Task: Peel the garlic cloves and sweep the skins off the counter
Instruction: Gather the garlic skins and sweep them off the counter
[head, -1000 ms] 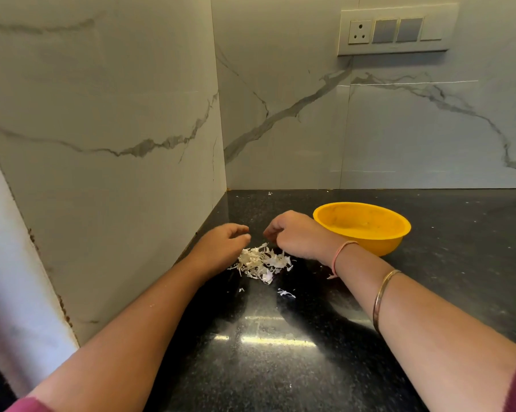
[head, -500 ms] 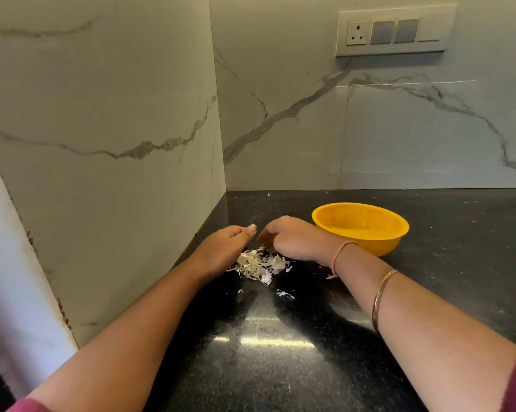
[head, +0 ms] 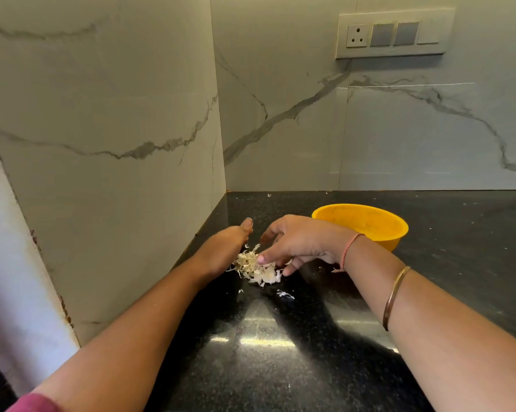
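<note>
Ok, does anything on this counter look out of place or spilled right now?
Yes: a few garlic skin scraps lie loose on the black counter, nearer the camera than the main skin pile, and tiny white flecks sit by the back wall.

The light was soft and a little yellow-green. The black worktop [head: 459, 263] was shiny, with bright streaks of glare below the right hand [head: 298, 245], closer to the camera. Dark arm shadows lay beside the glare. Around the hand everything looked sharp. Far left of it, the wall [head: 102, 144] leaned and bent.
</note>
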`<move>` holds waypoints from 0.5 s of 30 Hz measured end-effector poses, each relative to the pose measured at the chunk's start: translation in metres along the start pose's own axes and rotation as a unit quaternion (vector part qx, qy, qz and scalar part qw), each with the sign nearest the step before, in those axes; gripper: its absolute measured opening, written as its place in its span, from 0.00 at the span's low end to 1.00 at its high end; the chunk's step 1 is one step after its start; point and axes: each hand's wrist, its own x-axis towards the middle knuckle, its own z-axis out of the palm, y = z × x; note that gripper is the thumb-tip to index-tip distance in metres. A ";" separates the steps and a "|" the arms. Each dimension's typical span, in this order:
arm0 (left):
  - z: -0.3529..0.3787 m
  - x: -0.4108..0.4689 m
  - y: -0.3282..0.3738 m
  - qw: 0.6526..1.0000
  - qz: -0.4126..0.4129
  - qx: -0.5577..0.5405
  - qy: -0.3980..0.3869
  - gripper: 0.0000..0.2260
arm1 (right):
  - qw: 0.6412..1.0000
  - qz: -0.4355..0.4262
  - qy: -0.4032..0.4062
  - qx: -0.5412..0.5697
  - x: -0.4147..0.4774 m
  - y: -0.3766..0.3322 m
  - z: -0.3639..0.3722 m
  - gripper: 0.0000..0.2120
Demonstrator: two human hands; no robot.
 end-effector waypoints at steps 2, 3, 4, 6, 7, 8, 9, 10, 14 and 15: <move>-0.001 0.001 0.001 0.999 0.014 -0.038 0.024 0.22 | 1.000 0.011 -0.010 -0.006 -0.005 -0.001 -0.006 0.30; -0.001 0.001 0.002 0.998 0.016 -0.048 0.037 0.22 | 0.999 0.031 -0.037 -0.018 -0.008 -0.001 -0.008 0.32; -0.002 0.001 0.002 0.998 0.018 -0.053 0.040 0.23 | 0.995 0.053 -0.073 -0.037 -0.012 -0.001 -0.008 0.34; -0.001 0.000 0.002 0.998 0.017 -0.054 0.017 0.27 | 0.986 0.076 -0.121 -0.082 -0.019 -0.002 -0.005 0.38; 0.000 -0.001 0.003 0.999 0.013 -0.052 0.000 0.30 | 0.985 0.073 -0.123 -0.096 -0.020 -0.002 -0.002 0.40; 0.001 -0.002 0.004 0.999 0.011 -0.052 -0.013 0.31 | 0.986 0.067 -0.118 -0.099 -0.020 -0.003 0.000 0.41; 0.002 -0.003 0.005 0.998 0.009 -0.056 -0.021 0.32 | 0.988 0.059 -0.112 -0.092 -0.018 -0.003 0.002 0.41; 0.003 -0.002 0.005 0.997 0.009 -0.067 -0.021 0.31 | 0.990 0.051 -0.106 -0.076 -0.015 -0.003 0.004 0.39; 0.003 -0.001 0.006 0.992 0.007 -0.128 -0.020 0.25 | 0.999 0.004 -0.052 -0.007 0.000 0.001 0.013 0.33; 0.003 -0.001 0.006 0.990 0.006 -0.139 -0.019 0.24 | 0.999 -0.013 -0.034 0.004 0.003 0.002 0.014 0.32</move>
